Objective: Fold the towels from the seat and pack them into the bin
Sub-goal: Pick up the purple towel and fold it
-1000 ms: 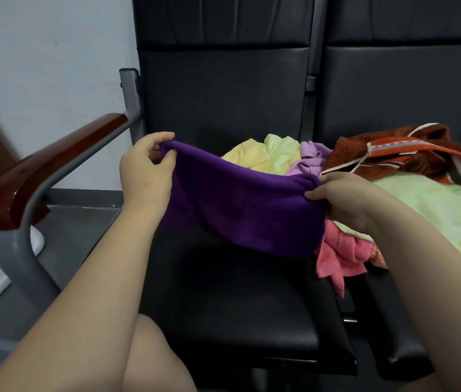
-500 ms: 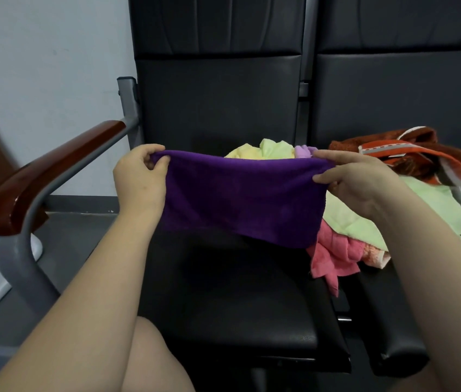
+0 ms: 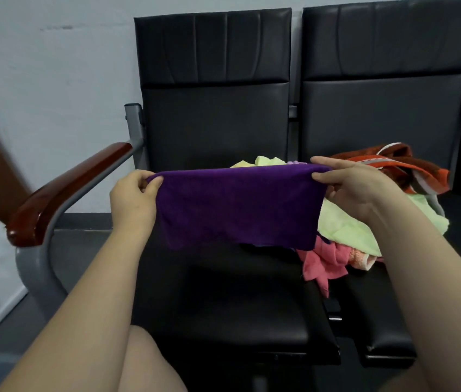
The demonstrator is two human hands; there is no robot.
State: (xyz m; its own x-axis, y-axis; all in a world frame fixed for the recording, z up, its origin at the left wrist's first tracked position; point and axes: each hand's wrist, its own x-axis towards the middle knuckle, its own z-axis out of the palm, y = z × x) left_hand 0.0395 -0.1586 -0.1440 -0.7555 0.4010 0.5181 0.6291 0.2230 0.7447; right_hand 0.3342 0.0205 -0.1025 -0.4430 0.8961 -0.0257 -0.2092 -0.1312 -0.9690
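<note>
A purple towel [image 3: 237,207] hangs stretched flat in the air above the black seat [image 3: 223,301]. My left hand [image 3: 134,202] pinches its upper left corner and my right hand [image 3: 351,185] pinches its upper right corner. Behind and to the right lies a heap of towels: a pale green one [image 3: 345,227], a pink one [image 3: 325,264], a yellow one [image 3: 263,162] and an orange-brown striped one [image 3: 404,168]. No bin is in view.
Two black padded chairs stand side by side against a grey wall. A wooden armrest [image 3: 65,190] on a grey metal frame sits to the left of the seat. My knee [image 3: 144,360] is at the bottom, near the seat's front edge.
Both hands have lifted the purple towel and pulled it level and taut; the right hand rose from low beside the heap to the same height as the left.
</note>
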